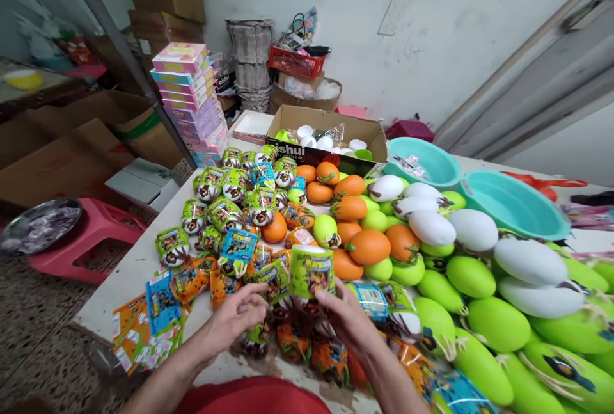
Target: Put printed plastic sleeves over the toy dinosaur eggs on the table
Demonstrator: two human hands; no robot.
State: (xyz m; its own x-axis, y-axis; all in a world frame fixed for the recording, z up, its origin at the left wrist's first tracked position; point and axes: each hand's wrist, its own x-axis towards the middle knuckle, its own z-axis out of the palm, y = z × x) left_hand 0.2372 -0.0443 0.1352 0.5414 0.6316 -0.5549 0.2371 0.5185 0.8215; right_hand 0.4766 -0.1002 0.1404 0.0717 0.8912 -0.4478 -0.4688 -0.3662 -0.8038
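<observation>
In my right hand (348,315) is a toy egg in a printed green sleeve (311,271), held upright over the pile with my thumb against its lower side. My left hand (237,318) hovers just left of it, fingers apart and loosely bent, with nothing in them. Behind those fingers lies another green-sleeved egg (272,281); I cannot tell whether they touch it. More sleeved eggs (225,212) are heaped beyond and to the left. Bare orange eggs (369,247), white eggs (432,228) and lime green eggs (499,324) spread to the right. Flat printed sleeves (163,302) lie at the table's left corner.
An open carton (330,121) with egg shell halves stands at the back, beside two turquoise basins (515,203). Stacked pink and purple boxes (194,107) rise at the back left. A red stool (100,235) bearing a metal tray (43,225) stands left of the table.
</observation>
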